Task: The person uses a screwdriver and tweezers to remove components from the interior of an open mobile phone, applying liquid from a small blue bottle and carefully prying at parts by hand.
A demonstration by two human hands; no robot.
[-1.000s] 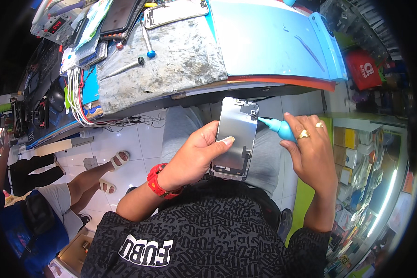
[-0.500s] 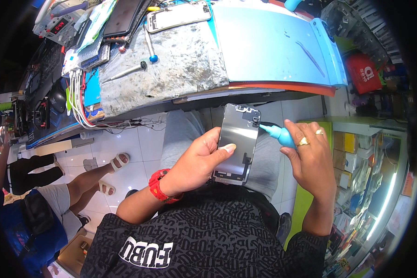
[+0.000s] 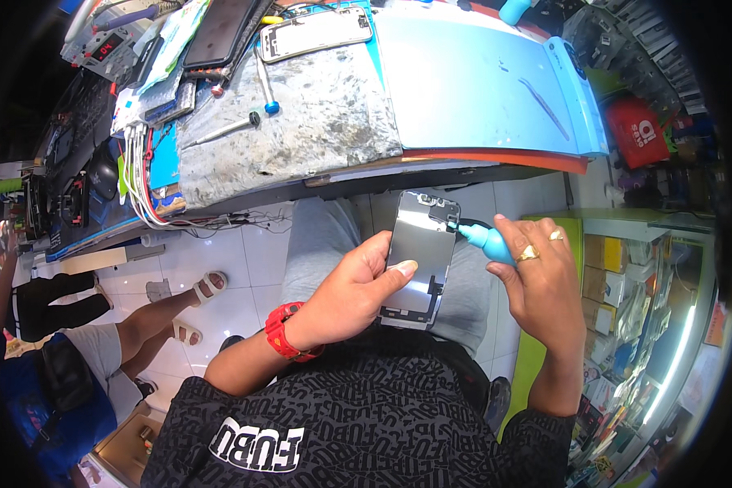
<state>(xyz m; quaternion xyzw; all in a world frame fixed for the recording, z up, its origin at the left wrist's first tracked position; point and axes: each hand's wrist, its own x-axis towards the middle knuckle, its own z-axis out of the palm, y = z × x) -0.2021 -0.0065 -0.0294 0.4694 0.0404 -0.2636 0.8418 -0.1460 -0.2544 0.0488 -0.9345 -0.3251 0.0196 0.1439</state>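
My left hand grips a phone screen assembly by its left edge, the thumb lying across its silvery metal back. Small flex cables and black strips show at its far and near ends. My right hand is closed round a small light-blue squeeze bottle with a tapered nozzle. The nozzle's tip points left at the upper right edge of the screen assembly; whether it touches cannot be told. Both hands are above my lap, in front of the bench.
On the bench lie a stained grey mat, two screwdrivers, a phone frame, and a light-blue sheet with tweezers. White cables hang at the left. A glass display case stands right; another person's legs show left.
The screen assembly has shifted slightly nearer to me and to the right. My right hand has moved a little left, with the nozzle lower and still by the upper right edge.
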